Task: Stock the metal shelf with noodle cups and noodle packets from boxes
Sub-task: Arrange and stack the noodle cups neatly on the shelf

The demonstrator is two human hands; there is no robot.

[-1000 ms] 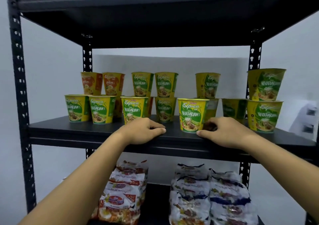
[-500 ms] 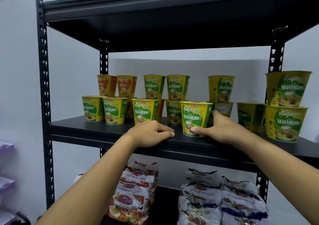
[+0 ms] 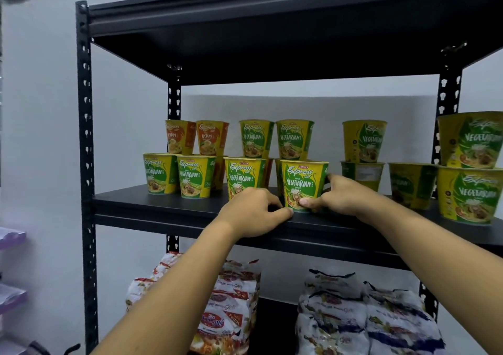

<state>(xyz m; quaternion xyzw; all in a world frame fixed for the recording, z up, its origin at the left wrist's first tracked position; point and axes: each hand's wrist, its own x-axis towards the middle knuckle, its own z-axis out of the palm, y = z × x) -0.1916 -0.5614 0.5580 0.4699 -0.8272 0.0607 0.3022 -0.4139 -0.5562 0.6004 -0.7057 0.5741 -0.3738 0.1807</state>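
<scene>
A black metal shelf [image 3: 174, 207] holds several yellow-green noodle cups, some stacked two high. My right hand [image 3: 341, 195] grips the front middle vegetarian cup [image 3: 300, 180], thumb on its lower front and fingers round its right side. The cup stands upright on the shelf board. My left hand [image 3: 253, 213] rests on the shelf's front edge just left of that cup, fingers curled over the lip. Two orange ayam cups [image 3: 196, 136] sit at the back left. On the lower shelf lie red noodle packets [image 3: 231, 308] and blue noodle packets [image 3: 353, 316].
The upper shelf board [image 3: 272, 27] hangs close above the cups. The left upright post [image 3: 85, 164] stands at the frame's left. A large stacked cup pair [image 3: 471, 169] fills the shelf's right end. Purple plastic drawers [image 3: 11, 273] show at the far left.
My right hand went from resting on the shelf edge to wrapping round the front middle cup. The view shifted left, and my left hand stayed on the edge.
</scene>
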